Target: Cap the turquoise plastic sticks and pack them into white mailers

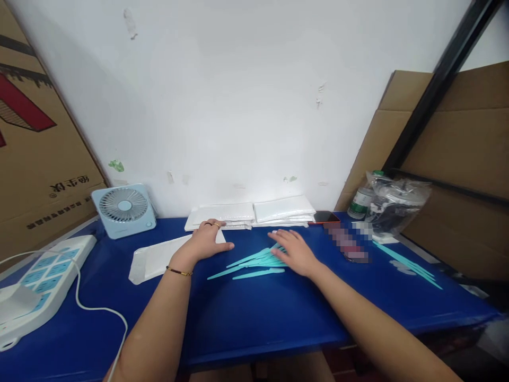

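Observation:
My left hand (pixel 209 240) lies with its fingers apart over the right end of a white packet (pixel 157 258), near the front of the left stack of white packets (pixel 222 213). My right hand (pixel 294 250) is spread over the right end of a loose pile of turquoise sticks (pixel 252 260), touching them and hiding their ends. One turquoise stick (pixel 256 274) lies a little apart at the front of the pile. Behind my right hand is a second stack of white packets (pixel 284 208).
A light blue fan (pixel 125 211) and a white power strip (pixel 59 281) with a cable stand left. At the right are a phone (pixel 328 217), a blurred patch, more turquoise sticks (pixel 409 264), a bottle (pixel 361 202) and a clear bag (pixel 393 207). Cardboard flanks the blue table (pixel 254 329).

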`<action>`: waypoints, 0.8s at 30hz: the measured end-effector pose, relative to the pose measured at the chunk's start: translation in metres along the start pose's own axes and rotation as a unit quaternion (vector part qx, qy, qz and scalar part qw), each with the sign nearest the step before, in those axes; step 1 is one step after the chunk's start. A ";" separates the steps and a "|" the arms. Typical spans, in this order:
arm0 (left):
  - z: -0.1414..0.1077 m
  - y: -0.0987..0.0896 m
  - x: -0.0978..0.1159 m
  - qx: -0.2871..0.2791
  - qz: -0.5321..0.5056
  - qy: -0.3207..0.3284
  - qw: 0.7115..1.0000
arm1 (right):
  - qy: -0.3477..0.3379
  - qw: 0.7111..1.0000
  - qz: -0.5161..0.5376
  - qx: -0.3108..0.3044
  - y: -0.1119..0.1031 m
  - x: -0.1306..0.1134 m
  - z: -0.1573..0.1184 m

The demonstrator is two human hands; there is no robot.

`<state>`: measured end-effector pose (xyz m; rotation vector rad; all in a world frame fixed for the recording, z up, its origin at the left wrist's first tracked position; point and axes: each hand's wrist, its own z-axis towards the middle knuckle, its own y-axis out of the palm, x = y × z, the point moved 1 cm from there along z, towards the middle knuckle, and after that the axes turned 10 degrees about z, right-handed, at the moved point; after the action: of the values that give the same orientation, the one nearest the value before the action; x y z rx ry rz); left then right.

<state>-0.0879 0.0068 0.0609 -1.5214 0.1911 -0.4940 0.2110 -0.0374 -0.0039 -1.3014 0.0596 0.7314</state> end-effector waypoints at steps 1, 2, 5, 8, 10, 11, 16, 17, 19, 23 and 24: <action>-0.001 0.001 0.004 -0.021 -0.024 0.030 0.999 | 0.021 0.999 0.014 0.033 -0.005 0.009 0.001; -0.001 0.004 0.009 -0.049 -0.045 0.058 0.996 | 0.043 0.997 0.032 0.054 -0.010 0.019 0.002; 0.002 0.020 0.028 -0.081 -0.069 0.115 0.988 | 0.084 0.992 0.095 0.026 -0.013 0.043 0.003; 0.008 0.041 0.049 -0.058 -0.065 0.162 0.983 | 0.117 0.983 0.127 -0.059 -0.008 0.048 -0.001; 0.011 0.050 0.058 -0.066 -0.053 0.183 0.979 | 0.110 0.981 0.131 -0.092 -0.007 0.041 -0.004; 0.012 0.052 0.060 -0.065 -0.052 0.187 0.979 | 0.097 0.982 0.131 -0.097 -0.009 0.036 -0.005; 0.016 0.055 0.057 -0.032 -0.068 0.137 0.988 | 0.050 0.987 0.142 -0.056 -0.023 0.026 -0.005; 0.017 0.057 0.055 -0.035 -0.071 0.117 0.990 | 0.052 0.987 0.144 -0.041 -0.024 0.027 -0.002; 0.020 0.063 0.053 -0.054 -0.085 0.086 0.991 | 0.052 0.988 0.142 -0.028 -0.025 0.028 0.006; 0.026 0.072 0.051 -0.085 -0.117 0.058 0.988 | 0.033 0.985 0.150 -0.084 -0.018 0.018 0.030; 0.028 0.072 0.051 -0.078 -0.122 0.054 0.988 | 0.034 0.980 0.163 -0.110 -0.016 0.015 0.036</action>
<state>-0.0171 0.0085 0.0009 -1.6820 0.1300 -0.7723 0.2181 -0.0002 0.0141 -1.5483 0.2587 0.9926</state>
